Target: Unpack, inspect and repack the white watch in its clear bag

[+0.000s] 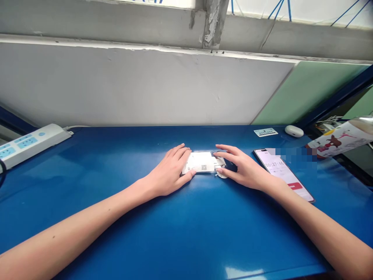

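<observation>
A small flat white packet (200,162) with a printed label lies on the blue table (186,233), with a crumpled bit of clear wrap at its right end. My left hand (169,171) rests on the packet's left edge, fingers stretched out flat and the thumb against its near side. My right hand (241,167) lies at the packet's right end, fingers spread, the fingertips touching the wrap. Neither hand lifts the packet off the table.
A phone (284,175) showing a running timer lies just right of my right hand. Behind it are a small card (265,132) and a white earbud case (294,131). A white power strip (29,142) sits at the far left, a printed carton (340,138) at the right edge.
</observation>
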Demonstrator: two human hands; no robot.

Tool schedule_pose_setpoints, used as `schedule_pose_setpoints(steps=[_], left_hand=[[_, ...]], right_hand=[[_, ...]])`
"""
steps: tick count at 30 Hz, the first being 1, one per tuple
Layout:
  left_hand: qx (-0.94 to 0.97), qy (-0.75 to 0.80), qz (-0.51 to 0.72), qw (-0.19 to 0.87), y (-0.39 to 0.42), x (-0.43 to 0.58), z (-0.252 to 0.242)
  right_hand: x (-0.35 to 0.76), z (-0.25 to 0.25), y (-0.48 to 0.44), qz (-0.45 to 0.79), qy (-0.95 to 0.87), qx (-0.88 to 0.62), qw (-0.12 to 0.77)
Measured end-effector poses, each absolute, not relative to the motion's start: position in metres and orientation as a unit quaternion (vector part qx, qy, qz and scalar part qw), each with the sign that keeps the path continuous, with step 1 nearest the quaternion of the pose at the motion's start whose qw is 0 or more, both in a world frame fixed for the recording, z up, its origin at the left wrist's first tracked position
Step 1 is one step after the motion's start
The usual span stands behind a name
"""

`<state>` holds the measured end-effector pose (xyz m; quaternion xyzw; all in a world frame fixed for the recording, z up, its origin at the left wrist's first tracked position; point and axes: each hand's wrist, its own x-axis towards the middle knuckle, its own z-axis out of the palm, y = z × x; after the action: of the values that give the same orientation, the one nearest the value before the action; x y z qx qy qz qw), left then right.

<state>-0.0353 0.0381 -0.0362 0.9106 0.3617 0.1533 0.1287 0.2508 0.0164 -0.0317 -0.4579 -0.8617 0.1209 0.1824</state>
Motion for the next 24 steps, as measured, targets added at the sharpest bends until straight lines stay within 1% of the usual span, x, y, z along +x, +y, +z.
schedule_pose_setpoints(steps=[5,11,17,24], left_hand=[[0.911,0.361,0.155,0.123,0.038,-0.036,-0.038],[0.911,0.361,0.158,0.12,0.039,-0.036,-0.039],[0.908,0.36,0.17,0.133,0.039,-0.036,-0.039],[0.909,0.361,0.165,0.126,0.038,-0.036,-0.041]], right_hand=[[0.244,-0.04,0.017,0.108,-0.856,-0.465,0.198],[0.249,-0.032,0.019,0.066,-0.869,-0.458,0.177],[0.259,-0.024,0.021,0.056,-0.864,-0.471,0.167],[0.258,-0.031,0.023,0.089,-0.873,-0.447,0.172]])
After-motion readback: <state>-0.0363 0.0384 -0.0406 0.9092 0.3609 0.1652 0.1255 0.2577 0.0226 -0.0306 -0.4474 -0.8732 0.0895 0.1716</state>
